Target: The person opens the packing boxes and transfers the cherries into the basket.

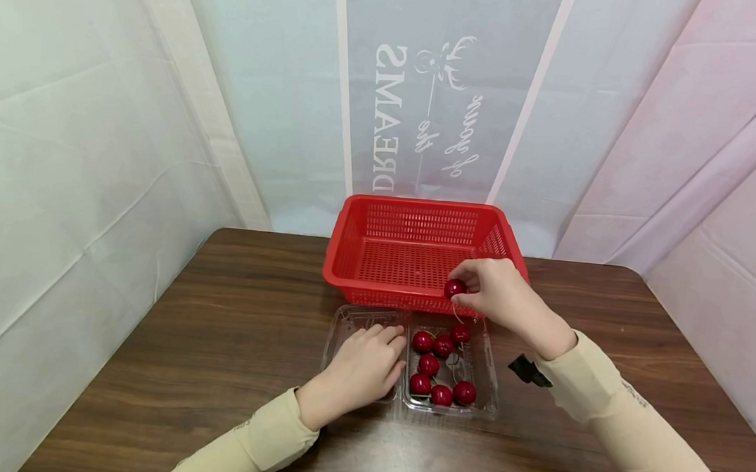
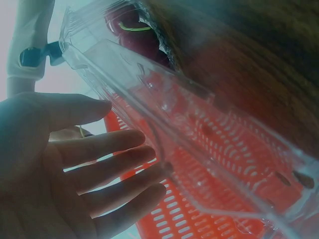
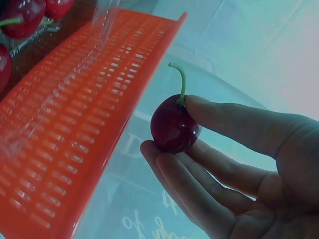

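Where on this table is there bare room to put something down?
Bare wood lies left of the red basket and clear box, to the table edge, and right of the right hand. It is crowded in the middle: left hand on the lid, cherries beside.

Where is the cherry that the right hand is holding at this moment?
In the head view, the cherry is pinched by the right hand at the front rim of the red basket, just above the clear container with the other cherries.

Dark wood-grain table [image 1: 177,340] with rounded far corners, boxed in by pale creased sheeting [image 1: 71,145] left, right and far. The far panel [image 1: 434,112] shows mirrored lettering and a deer-head drawing, softly backlit.
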Demonstrator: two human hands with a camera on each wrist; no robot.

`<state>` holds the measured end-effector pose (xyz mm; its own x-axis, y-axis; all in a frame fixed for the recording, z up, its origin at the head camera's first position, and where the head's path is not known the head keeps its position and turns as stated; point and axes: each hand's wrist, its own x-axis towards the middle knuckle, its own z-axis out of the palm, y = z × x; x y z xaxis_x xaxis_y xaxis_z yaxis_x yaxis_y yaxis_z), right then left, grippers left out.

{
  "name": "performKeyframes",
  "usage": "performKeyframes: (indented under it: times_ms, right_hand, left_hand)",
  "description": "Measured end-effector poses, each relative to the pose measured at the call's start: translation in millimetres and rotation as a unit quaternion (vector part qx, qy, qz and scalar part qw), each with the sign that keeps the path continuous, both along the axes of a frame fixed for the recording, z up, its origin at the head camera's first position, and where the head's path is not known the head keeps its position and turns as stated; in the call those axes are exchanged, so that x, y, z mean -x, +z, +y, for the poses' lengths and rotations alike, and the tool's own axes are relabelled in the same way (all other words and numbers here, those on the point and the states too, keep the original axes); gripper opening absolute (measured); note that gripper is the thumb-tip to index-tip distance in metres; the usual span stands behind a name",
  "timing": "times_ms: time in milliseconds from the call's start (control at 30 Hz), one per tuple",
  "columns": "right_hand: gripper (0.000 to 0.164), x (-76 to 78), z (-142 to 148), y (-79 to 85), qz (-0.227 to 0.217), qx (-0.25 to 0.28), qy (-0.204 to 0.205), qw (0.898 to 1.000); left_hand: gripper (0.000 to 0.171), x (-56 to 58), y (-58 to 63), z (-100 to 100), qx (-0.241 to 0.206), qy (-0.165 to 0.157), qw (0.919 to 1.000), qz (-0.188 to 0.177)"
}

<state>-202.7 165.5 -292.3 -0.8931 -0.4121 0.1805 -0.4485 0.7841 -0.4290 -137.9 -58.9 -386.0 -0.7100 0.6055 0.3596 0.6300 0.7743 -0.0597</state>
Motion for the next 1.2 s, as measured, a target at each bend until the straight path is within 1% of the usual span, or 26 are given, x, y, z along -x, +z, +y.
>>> performKeyframes:
  times_ms: [233,533,733,900,1200]
  right_hand:
    - [0.028,10.7,-1,1.2,-0.003,-0.003,-0.006,1.000]
    - [0.027,28.5,-6,3.0,0.001,-0.016,-0.019,1.000]
    - [0.023,36.7,-11,5.7,0.011,-0.017,-0.011,1.000]
    - [0.024,44.3,-16,8.0,0.019,-0.031,-0.008,0.999]
    - [0.023,59.5,-25,8.9,-0.002,-0.038,-0.019,0.999]
  left_hand:
    - [0.025,-2.6,0.2,0,0.009,-0.007,0.9999,0.001]
    - [0.024,-7.6,-1.2,-1,0.011,-0.015,0.9998,0.008]
    - [0.025,-9.8,-3.0,-2,0.008,-0.019,0.9996,0.016]
    - [0.026,-11.6,-3.0,-3,0.006,-0.022,0.9994,0.024]
    - [0.027,-15.5,-1.8,-4,0.009,-0.025,0.9994,0.023]
